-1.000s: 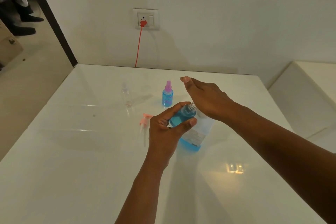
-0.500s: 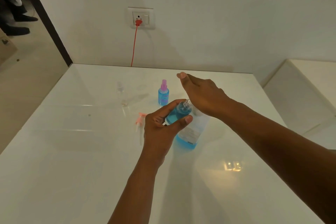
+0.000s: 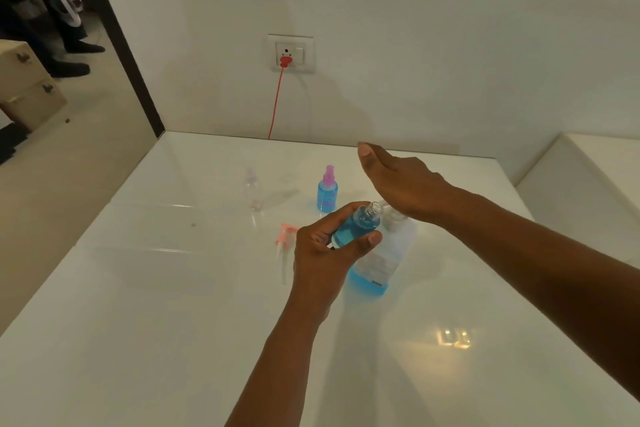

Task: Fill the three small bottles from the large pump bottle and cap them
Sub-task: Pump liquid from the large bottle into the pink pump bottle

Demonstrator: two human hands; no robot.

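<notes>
Holding a small open bottle (image 3: pixel 356 227) tilted, the left hand (image 3: pixel 325 253) is curling its fingers and thumb around the blue-filled body, with the uncapped neck pointing up and to the right. The neck is sitting just beside the spout of the large pump bottle (image 3: pixel 381 260), which is standing on the white table (image 3: pixel 173 322) with only a little blue liquid at its bottom. The right hand (image 3: pixel 401 180) is lying flat over the pump top, fingers straight and together, holding nothing. A second small bottle (image 3: pixel 327 191), full and capped in pink, is standing behind. A clear empty bottle (image 3: pixel 251 188) is standing further left. A pink spray cap (image 3: pixel 285 239) is lying on the table beside the left hand.
</notes>
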